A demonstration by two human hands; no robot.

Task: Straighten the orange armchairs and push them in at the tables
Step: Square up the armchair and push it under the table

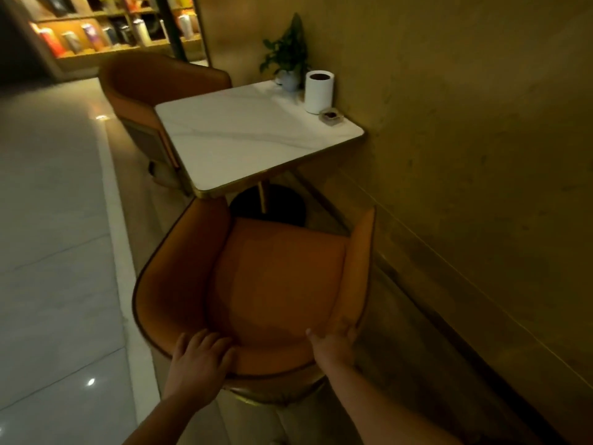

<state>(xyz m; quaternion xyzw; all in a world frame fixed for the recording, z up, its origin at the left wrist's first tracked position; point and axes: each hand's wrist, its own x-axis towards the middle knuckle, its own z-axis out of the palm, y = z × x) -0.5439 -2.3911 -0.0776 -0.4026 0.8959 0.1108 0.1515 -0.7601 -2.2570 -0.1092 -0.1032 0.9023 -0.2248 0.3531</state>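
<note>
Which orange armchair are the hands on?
The near armchair: left hand and right hand hold its backrest. The far armchair, beyond the table, is untouched.
</note>
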